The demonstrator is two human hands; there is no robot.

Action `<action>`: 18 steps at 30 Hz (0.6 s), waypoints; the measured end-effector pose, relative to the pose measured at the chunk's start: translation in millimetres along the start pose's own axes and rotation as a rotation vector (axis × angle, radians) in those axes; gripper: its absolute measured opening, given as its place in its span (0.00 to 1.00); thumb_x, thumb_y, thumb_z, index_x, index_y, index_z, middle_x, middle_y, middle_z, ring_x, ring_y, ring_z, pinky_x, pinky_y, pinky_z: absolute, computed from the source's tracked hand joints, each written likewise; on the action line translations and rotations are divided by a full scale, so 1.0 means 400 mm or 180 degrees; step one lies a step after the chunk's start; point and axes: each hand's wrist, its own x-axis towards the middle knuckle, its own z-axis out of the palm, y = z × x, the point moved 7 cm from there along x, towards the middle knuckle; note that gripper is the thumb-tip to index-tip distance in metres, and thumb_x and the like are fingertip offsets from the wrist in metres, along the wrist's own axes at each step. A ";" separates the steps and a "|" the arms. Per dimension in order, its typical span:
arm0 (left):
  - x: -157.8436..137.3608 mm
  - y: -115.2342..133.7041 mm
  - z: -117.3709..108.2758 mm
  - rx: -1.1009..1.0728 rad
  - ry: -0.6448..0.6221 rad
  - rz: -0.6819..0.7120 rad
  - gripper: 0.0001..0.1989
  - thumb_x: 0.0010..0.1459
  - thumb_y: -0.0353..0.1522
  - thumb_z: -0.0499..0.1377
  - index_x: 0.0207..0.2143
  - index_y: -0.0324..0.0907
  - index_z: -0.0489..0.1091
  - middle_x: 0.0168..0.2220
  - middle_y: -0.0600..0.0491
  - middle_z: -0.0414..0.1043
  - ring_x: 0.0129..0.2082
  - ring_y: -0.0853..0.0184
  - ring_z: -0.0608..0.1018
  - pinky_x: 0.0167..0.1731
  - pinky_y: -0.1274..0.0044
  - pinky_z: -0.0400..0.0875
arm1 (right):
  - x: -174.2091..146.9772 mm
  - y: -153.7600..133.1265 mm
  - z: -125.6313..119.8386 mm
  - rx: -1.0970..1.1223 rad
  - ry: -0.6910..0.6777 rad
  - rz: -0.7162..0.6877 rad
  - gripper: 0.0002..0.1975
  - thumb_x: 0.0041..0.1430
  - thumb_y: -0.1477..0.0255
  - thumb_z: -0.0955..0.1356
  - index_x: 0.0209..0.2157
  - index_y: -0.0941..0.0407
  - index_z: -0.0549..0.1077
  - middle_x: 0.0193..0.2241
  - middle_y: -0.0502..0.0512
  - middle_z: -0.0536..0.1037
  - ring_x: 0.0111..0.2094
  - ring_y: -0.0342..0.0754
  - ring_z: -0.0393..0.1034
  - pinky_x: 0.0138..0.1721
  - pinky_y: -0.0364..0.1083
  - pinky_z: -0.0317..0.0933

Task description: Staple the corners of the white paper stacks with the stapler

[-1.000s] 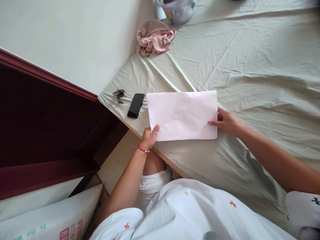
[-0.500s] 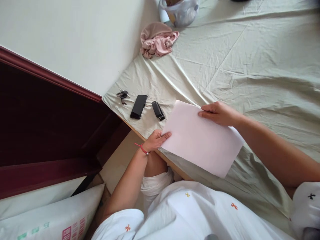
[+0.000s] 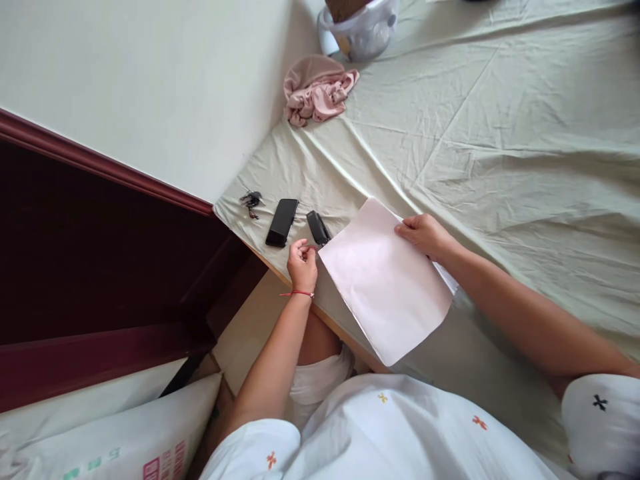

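My right hand [image 3: 425, 235] pinches the upper right edge of some white paper sheets [image 3: 387, 287], thumb on top and fingers underneath. The sheets are held tilted over the bed's edge, and a second layer shows at the right side. Just off their left corner is my left hand [image 3: 303, 265], which wears a red string bracelet. Its fingers are loosely curled and apart, with nothing seen in them. Close above it lies a black stapler [image 3: 317, 227], its lower end near the paper. A black phone [image 3: 283, 222] rests to the left of the stapler.
Keys [image 3: 251, 200] lie near the corner of the green bed sheet [image 3: 480, 160]. Farther back are a crumpled pink cloth [image 3: 320, 92] and a clear plastic basket [image 3: 367, 33] by the wall. Dark red furniture [image 3: 100, 253] and a white sack [image 3: 130, 427] stand at left.
My left hand has let go of the paper and moved up toward the stapler. My right hand keeps its hold, and the sheets have turned, their lower end swinging left.
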 end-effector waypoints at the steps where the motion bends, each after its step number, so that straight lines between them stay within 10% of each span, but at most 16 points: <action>1: -0.002 -0.001 0.001 0.0035 0.0101 0.0045 0.16 0.59 0.33 0.58 0.50 0.40 0.67 0.38 0.48 0.79 0.37 0.65 0.79 0.40 0.74 0.71 | 0.003 0.005 0.001 0.0012 0.0053 0.0053 0.18 0.57 0.53 0.70 0.25 0.53 0.71 0.16 0.50 0.68 0.20 0.48 0.64 0.21 0.47 0.56; 10: -0.028 0.015 0.012 0.0402 0.0138 0.0431 0.25 0.64 0.34 0.54 0.64 0.42 0.65 0.52 0.45 0.76 0.31 0.69 0.74 0.39 0.76 0.71 | -0.004 0.007 -0.002 -0.0460 0.0374 -0.0058 0.17 0.60 0.62 0.66 0.21 0.52 0.59 0.18 0.46 0.60 0.21 0.41 0.54 0.24 0.44 0.49; 18: -0.029 0.019 0.019 0.0471 0.0007 0.0429 0.32 0.64 0.41 0.59 0.67 0.40 0.61 0.44 0.48 0.76 0.29 0.69 0.74 0.35 0.77 0.70 | -0.009 -0.003 0.002 -0.0436 0.0218 -0.0066 0.16 0.60 0.67 0.65 0.20 0.53 0.60 0.18 0.46 0.60 0.22 0.42 0.54 0.26 0.45 0.48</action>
